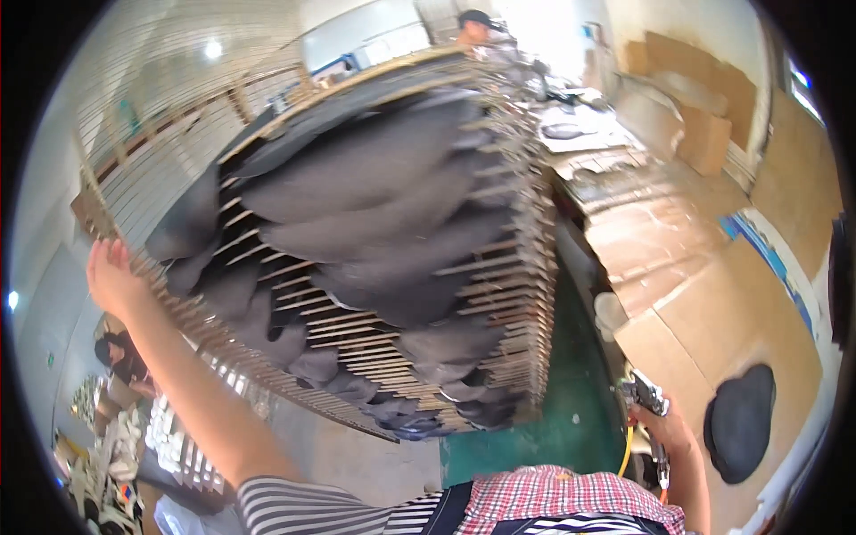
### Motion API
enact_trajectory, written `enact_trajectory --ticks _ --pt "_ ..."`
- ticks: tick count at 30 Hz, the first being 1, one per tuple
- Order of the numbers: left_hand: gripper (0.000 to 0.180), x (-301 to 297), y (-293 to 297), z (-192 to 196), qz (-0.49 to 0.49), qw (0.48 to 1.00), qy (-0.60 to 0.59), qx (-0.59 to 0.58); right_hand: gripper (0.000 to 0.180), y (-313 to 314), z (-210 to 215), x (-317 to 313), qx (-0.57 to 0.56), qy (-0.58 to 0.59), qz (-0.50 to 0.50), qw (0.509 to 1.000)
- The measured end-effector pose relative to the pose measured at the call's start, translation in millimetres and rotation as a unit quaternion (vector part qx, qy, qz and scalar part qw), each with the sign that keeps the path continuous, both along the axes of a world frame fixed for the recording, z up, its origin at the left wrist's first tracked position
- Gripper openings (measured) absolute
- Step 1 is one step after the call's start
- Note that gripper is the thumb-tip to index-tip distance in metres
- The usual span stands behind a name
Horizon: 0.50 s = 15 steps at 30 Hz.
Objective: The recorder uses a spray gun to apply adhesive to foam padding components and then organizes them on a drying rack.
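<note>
A tall drying rack [544, 312] with many wire shelves stands in front of me, blurred by motion. Dark grey, rounded flat pieces [357, 196] lie on its lower shelves and hang slightly over the rods. At the far left, my left hand [116, 276] is raised with its fingers curled at the edge of an upper wire shelf [165, 290]. Down at the right, my right hand [667, 430] is wrapped round a metal spray gun [646, 392]; a yellow hose [626, 450] runs down from it. Its fingertips are partly hidden.
Right of the rack, a cardboard-covered table [687, 312] carries one dark rounded piece [742, 423]. Cardboard boxes [704, 138] stand behind it. One person [477, 28] is beyond the rack, another [123, 361] at the lower left near stacked white items [183, 441]. The floor [571, 401] is green.
</note>
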<state>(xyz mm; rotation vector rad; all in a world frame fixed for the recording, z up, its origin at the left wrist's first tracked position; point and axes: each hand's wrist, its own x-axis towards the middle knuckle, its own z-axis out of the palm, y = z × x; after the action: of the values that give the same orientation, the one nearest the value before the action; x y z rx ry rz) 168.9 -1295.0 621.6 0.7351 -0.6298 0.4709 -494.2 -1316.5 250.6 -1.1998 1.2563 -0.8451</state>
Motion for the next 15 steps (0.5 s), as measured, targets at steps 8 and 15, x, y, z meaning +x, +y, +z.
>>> enact_trajectory --ticks 8,15 --pt "0.020 -441.3 -123.9 -233.6 -0.563 0.794 -0.150 0.176 0.040 84.8 -27.9 -149.9 -0.034 -0.019 -0.097 0.995" --pt "0.020 -781.4 -157.7 -535.1 -0.594 0.494 -0.299 0.560 0.050 260.3 -59.5 -278.4 0.067 -0.011 -0.425 0.903"
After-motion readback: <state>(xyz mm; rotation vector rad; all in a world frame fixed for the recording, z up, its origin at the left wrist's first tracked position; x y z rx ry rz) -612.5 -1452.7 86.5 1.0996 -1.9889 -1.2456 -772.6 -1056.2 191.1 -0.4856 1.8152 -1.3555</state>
